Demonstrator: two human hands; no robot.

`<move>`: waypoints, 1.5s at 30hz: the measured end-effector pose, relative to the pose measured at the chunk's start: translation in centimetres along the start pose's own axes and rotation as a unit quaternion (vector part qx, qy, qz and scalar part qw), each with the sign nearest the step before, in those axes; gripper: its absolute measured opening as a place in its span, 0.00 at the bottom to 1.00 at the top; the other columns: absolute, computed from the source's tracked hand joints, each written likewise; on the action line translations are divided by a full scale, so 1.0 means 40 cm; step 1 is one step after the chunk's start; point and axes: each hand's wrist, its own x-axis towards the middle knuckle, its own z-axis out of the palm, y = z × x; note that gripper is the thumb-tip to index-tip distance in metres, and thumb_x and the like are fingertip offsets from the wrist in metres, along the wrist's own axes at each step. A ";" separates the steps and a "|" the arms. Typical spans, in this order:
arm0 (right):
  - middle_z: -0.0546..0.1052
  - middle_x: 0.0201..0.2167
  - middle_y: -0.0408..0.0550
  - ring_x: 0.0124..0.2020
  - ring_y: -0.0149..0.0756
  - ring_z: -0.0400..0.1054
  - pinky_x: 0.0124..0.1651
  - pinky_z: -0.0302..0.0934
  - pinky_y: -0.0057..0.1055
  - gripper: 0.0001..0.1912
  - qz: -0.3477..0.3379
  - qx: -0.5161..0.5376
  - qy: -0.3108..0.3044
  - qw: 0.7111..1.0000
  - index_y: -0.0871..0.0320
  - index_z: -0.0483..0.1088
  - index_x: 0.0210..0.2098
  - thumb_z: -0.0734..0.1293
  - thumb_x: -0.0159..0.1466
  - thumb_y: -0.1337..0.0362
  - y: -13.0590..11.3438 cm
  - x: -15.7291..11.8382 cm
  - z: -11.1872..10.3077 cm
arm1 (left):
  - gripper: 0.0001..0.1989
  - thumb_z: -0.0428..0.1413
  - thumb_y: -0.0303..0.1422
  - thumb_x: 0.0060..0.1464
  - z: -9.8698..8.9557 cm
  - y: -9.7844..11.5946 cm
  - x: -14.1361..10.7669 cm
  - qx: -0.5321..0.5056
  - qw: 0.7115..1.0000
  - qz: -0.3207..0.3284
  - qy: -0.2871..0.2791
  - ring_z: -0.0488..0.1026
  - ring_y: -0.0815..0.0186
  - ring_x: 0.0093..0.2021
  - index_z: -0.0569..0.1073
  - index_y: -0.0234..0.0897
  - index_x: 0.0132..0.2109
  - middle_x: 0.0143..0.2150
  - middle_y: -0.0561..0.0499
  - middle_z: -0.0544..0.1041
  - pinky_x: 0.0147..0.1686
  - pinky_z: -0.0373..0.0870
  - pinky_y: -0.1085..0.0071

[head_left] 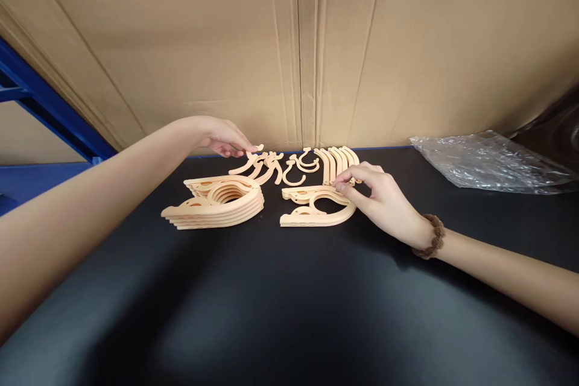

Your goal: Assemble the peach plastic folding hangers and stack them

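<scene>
My left hand [228,137] reaches to the back of the table, thumb and fingertips closed at a peach plastic hanger hook [260,148] above a loose group of hooks [270,164]. My right hand [382,193], with a brown band at its wrist, has thumb and forefinger pinched at the far side of a small stack of folded hanger bodies [312,218]. Whatever lies between those fingertips is hidden. Behind it stands a row of curved hanger arms [332,163]. A taller stack of folded hanger bodies [217,211] lies to the left.
More loose hooks [294,180] lie between the left group and the curved arms. Crumpled clear plastic [488,163] rests at the back right of the black table [289,301]. Cardboard [203,42] walls the rear, with a blue metal frame [49,99] at left.
</scene>
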 end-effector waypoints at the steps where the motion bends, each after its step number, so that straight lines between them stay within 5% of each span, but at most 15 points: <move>1: 0.80 0.35 0.42 0.39 0.41 0.70 0.50 0.57 0.41 0.09 0.000 -0.001 -0.001 1.000 0.52 0.71 0.31 0.63 0.68 0.62 0.000 0.000 0.000 | 0.28 0.60 0.55 0.41 0.002 0.003 0.001 -0.011 1.000 -0.002 0.002 0.76 0.56 0.37 0.80 0.37 0.41 0.38 0.40 0.80 0.34 0.70 0.68; 10: 0.80 0.34 0.41 0.39 0.40 0.70 0.51 0.56 0.41 0.09 -0.005 0.005 -0.008 1.000 0.52 0.70 0.30 0.63 0.67 0.65 0.001 0.002 0.000 | 0.16 0.64 0.45 0.48 0.059 0.027 0.025 -0.044 0.996 -0.060 0.048 0.75 0.60 0.33 0.80 0.36 0.36 0.32 0.47 0.79 0.27 0.66 0.70; 16: 0.80 0.35 0.41 0.40 0.40 0.70 0.52 0.55 0.41 0.09 -0.005 0.006 -0.010 1.000 0.52 0.69 0.30 0.63 0.67 0.65 -0.001 0.002 -0.001 | 0.12 0.57 0.37 0.64 0.061 0.054 0.014 0.004 0.994 -0.102 0.028 0.76 0.62 0.43 0.73 0.34 0.50 0.49 0.46 0.76 0.42 0.76 0.62; 22: 0.80 0.35 0.41 0.41 0.42 0.71 0.52 0.54 0.42 0.09 -0.005 0.003 -0.013 1.000 0.52 0.69 0.30 0.63 0.67 0.65 0.000 0.001 -0.001 | 0.13 0.57 0.37 0.64 0.060 0.061 0.011 0.012 0.995 -0.098 0.019 0.76 0.60 0.45 0.73 0.35 0.51 0.50 0.46 0.75 0.43 0.76 0.61; 29: 0.80 0.36 0.40 0.41 0.40 0.70 0.52 0.54 0.41 0.08 -0.004 0.004 -0.013 1.000 0.53 0.70 0.30 0.63 0.66 0.67 -0.003 0.001 -0.002 | 0.12 0.60 0.35 0.49 0.031 0.047 0.011 0.014 0.993 -0.064 0.096 0.72 0.63 0.29 0.78 0.31 0.38 0.32 0.46 0.77 0.29 0.66 0.70; 37: 0.79 0.35 0.43 0.41 0.39 0.70 0.51 0.55 0.40 0.03 -0.001 0.018 0.017 1.000 0.54 0.70 0.37 0.64 0.68 0.64 0.004 -0.001 0.002 | 0.13 0.54 0.38 0.49 -0.038 0.112 -0.102 -0.011 0.990 0.014 0.140 0.69 0.66 0.32 0.75 0.32 0.36 0.33 0.51 0.73 0.42 0.64 0.68; 40: 0.77 0.33 0.42 0.38 0.37 0.71 0.49 0.58 0.38 0.07 0.002 0.038 0.035 0.999 0.54 0.66 0.46 0.60 0.71 0.61 0.007 -0.005 0.001 | 0.10 0.50 0.35 0.56 -0.033 0.168 -0.170 -0.075 0.980 0.154 0.104 0.66 0.70 0.35 0.71 0.32 0.35 0.36 0.52 0.71 0.44 0.63 0.69; 42: 0.76 0.32 0.42 0.35 0.36 0.71 0.46 0.61 0.36 0.10 -0.012 0.055 0.030 0.998 0.54 0.62 0.51 0.57 0.73 0.59 0.004 -0.007 -0.003 | 0.09 0.52 0.34 0.55 -0.006 0.204 -0.201 -0.088 0.978 0.176 0.067 0.66 0.70 0.32 0.73 0.34 0.32 0.33 0.53 0.71 0.39 0.65 0.72; 45: 0.75 0.33 0.42 0.36 0.35 0.71 0.43 0.63 0.33 0.14 -0.062 0.069 0.000 0.996 0.54 0.59 0.55 0.58 0.73 0.57 -0.007 -0.013 -0.008 | 0.08 0.51 0.35 0.57 0.071 0.240 -0.234 -0.114 0.967 0.217 -0.075 0.70 0.67 0.31 0.71 0.38 0.32 0.32 0.53 0.71 0.30 0.65 0.74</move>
